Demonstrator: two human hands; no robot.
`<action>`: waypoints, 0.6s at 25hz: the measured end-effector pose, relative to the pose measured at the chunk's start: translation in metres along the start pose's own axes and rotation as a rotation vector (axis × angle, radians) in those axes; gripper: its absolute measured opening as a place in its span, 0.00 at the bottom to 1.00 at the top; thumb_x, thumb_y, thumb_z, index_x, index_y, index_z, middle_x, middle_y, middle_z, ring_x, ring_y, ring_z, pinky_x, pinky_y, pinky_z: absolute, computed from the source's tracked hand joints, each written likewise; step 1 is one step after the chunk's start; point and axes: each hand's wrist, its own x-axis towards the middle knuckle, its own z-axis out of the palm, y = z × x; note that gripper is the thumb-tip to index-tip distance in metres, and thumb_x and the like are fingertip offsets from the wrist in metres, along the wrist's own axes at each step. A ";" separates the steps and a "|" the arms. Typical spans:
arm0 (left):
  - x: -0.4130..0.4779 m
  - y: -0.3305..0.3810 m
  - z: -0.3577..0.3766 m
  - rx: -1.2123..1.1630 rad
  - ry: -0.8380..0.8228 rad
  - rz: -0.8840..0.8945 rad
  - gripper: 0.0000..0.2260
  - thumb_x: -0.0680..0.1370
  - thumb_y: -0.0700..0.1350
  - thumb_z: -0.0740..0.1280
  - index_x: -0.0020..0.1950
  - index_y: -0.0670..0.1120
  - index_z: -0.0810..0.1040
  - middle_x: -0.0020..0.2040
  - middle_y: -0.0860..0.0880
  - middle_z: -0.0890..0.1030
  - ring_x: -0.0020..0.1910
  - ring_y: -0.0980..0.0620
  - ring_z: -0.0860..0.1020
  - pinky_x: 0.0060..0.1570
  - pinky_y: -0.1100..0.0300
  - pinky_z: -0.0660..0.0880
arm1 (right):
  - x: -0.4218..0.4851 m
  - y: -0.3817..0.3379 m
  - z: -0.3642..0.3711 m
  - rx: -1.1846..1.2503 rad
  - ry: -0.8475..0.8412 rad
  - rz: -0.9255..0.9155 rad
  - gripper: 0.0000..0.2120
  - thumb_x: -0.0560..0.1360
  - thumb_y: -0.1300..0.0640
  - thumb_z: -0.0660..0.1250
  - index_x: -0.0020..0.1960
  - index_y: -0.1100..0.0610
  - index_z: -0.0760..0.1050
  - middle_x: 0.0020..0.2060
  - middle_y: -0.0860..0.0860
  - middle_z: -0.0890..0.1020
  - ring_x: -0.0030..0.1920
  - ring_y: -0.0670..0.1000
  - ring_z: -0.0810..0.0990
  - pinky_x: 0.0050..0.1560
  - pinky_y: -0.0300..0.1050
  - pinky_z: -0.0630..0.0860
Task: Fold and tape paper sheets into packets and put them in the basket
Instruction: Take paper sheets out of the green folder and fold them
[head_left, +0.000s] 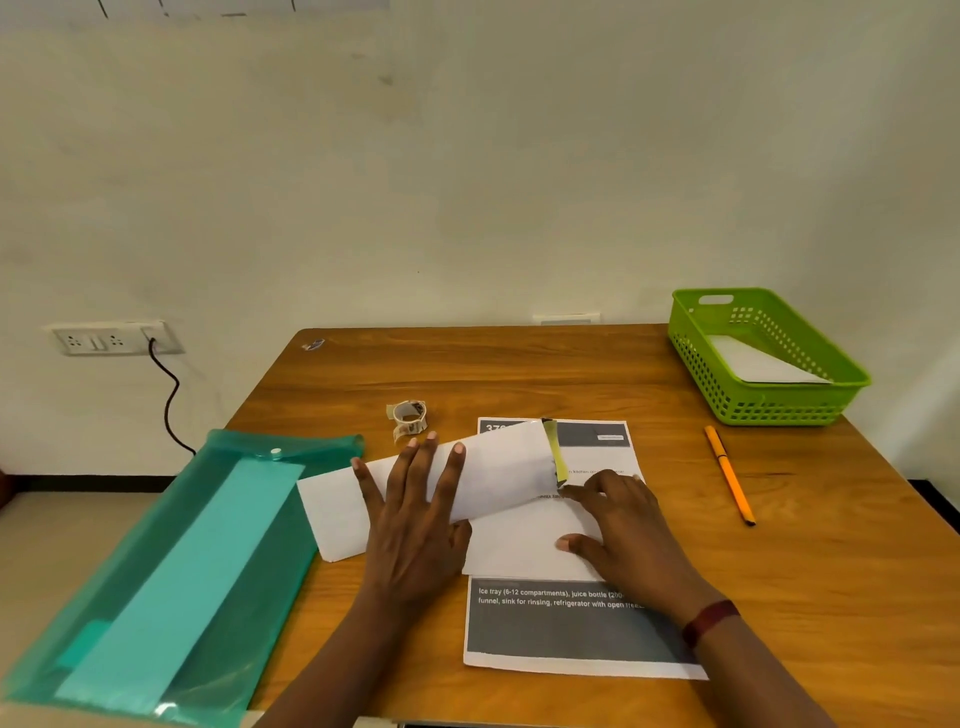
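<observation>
My left hand (415, 512) lay flat with fingers spread, pressing down the folded paper (501, 470) near the middle of the tabletop (519, 364), gripping nothing. My right hand (626, 530) rested released on the printed sheet (571, 629) beneath, its fingertips touching the lower end of the yellow tape strip (551, 447) on the fold's right end. The basket (779, 410) stood at the far right corner, a white packet (763, 364) inside. The tape roll (409, 415) sat just beyond my left fingers, a pen (730, 475) by the right edge and a green folder (171, 545) over the left edge.
</observation>
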 end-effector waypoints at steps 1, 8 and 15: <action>0.000 0.001 -0.001 -0.008 -0.005 0.002 0.41 0.67 0.59 0.73 0.75 0.50 0.61 0.74 0.41 0.65 0.72 0.39 0.63 0.70 0.27 0.42 | 0.000 0.002 -0.003 0.022 0.036 0.032 0.24 0.72 0.43 0.71 0.66 0.47 0.74 0.51 0.48 0.75 0.53 0.52 0.73 0.56 0.47 0.69; 0.000 0.001 -0.003 -0.012 -0.052 0.012 0.43 0.67 0.63 0.71 0.77 0.51 0.57 0.75 0.41 0.63 0.74 0.39 0.61 0.70 0.28 0.41 | -0.026 0.039 -0.046 0.233 0.511 0.330 0.10 0.73 0.63 0.73 0.54 0.59 0.81 0.47 0.55 0.80 0.44 0.52 0.77 0.45 0.44 0.71; 0.000 0.002 -0.005 -0.002 -0.127 0.017 0.46 0.67 0.64 0.69 0.79 0.53 0.51 0.76 0.41 0.61 0.75 0.40 0.59 0.70 0.27 0.42 | -0.039 0.047 -0.067 0.512 0.547 0.368 0.08 0.76 0.60 0.69 0.54 0.51 0.79 0.48 0.47 0.81 0.46 0.43 0.77 0.44 0.38 0.72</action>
